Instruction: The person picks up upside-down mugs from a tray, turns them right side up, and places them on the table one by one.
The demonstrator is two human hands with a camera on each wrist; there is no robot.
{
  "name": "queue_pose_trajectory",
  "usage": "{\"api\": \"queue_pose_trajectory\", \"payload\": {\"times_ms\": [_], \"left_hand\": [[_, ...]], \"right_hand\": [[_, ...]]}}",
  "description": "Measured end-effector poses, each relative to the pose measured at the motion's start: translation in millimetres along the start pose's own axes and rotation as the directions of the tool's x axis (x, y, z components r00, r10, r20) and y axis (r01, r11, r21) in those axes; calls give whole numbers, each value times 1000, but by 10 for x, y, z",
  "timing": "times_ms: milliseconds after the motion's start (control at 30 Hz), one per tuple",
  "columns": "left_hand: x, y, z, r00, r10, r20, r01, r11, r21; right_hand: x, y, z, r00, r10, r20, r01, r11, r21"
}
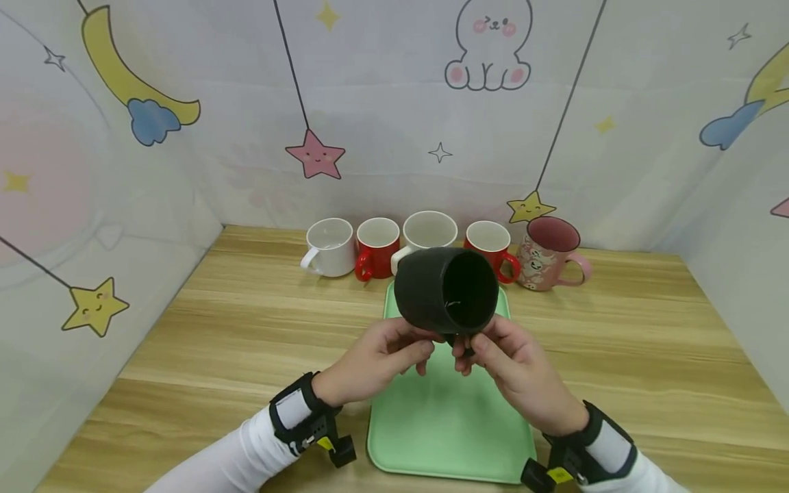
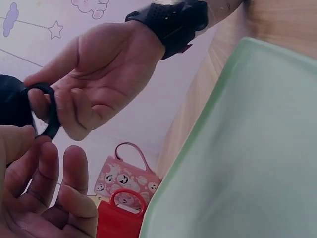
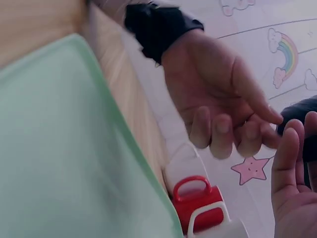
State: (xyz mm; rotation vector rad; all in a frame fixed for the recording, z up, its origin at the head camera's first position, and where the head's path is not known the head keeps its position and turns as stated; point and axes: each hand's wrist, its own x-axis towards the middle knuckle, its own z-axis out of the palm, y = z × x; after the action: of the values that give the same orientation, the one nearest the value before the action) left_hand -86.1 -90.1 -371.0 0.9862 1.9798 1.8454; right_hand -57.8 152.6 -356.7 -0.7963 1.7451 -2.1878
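A black mug [image 1: 419, 287] is held tilted above the green tray [image 1: 450, 431], its mouth turned toward the head camera and its handle pointing down. My right hand [image 1: 524, 370] grips the handle; in the left wrist view, a finger of the right hand [image 2: 109, 74] passes through the handle loop [image 2: 52, 111]. My left hand [image 1: 376, 359] pinches the mug near the handle from the left with thumb and forefinger. The left hand [image 3: 213, 94] shows its other fingers loosely curled in the right wrist view, where the mug is mostly hidden.
Behind the tray stand several mugs in a row: a white mug [image 1: 333, 250], a red mug [image 1: 376, 246], a larger white mug [image 1: 429, 231], another red mug [image 1: 487, 239] and a pink patterned mug [image 1: 542, 260]. A printed cloth [image 1: 394, 109] hangs behind the wooden table [image 1: 246, 308].
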Motion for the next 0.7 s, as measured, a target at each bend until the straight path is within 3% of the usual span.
{"api": "queue_pose_trajectory", "payload": {"times_ms": [233,700], "left_hand": [[-22,19,-114,998,-11,-61,13,999,29],[-38,51,-301,992,31,-123,-23,998,65]], "right_hand": [[11,27,-22,996,-44,-84,31,988,-148],[9,78,-88,988,-112,-111,86,972,-220]]}}
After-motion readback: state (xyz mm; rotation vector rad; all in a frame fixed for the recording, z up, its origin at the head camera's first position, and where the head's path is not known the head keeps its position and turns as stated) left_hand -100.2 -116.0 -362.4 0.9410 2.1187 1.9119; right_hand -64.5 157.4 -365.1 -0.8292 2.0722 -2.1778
